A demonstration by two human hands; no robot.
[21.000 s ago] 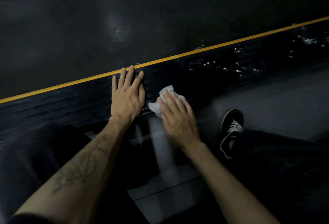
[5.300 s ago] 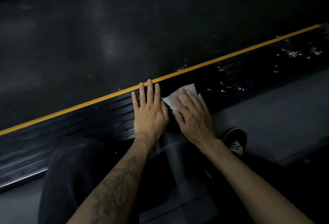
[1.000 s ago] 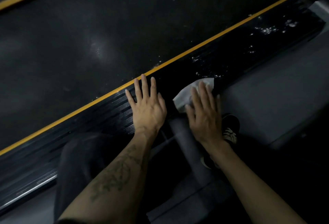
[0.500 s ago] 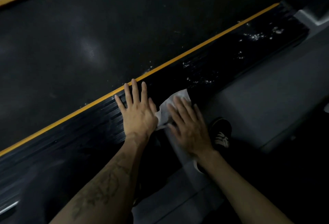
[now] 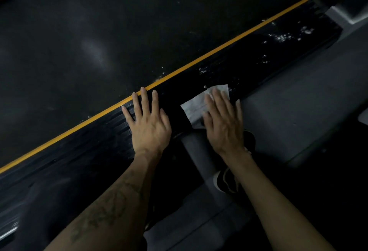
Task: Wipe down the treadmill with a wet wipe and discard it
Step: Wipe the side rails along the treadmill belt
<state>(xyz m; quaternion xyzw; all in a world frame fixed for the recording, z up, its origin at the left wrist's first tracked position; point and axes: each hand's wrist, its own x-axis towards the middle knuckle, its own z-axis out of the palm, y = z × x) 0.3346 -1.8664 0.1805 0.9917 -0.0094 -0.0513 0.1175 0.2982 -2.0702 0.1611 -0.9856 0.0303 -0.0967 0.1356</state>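
Our right hand (image 5: 223, 125): fingers (image 5: 216, 99) straight, close together, pressing crumpled white wet wipe (image 5: 196, 104) flat onto glossy black ribbed side rail (image 5: 249, 65) of treadmill, just below thin yellow stripe (image 5: 199, 60). Wipe under fingertips, sticking out toward left. Our left hand (image 5: 148, 125): fingers spread, flat on same rail, beside wipe, not touching. Rail's long axis runs up-right along stripe; white specks (image 5: 282, 36) lie that way. We judge right hand nearer, next stroke up-right.

Bare forearms, the left forearm (image 5: 103, 209) bearing a dark tattoo, its design unclear; a black shoe (image 5: 229, 181) with pale trim.
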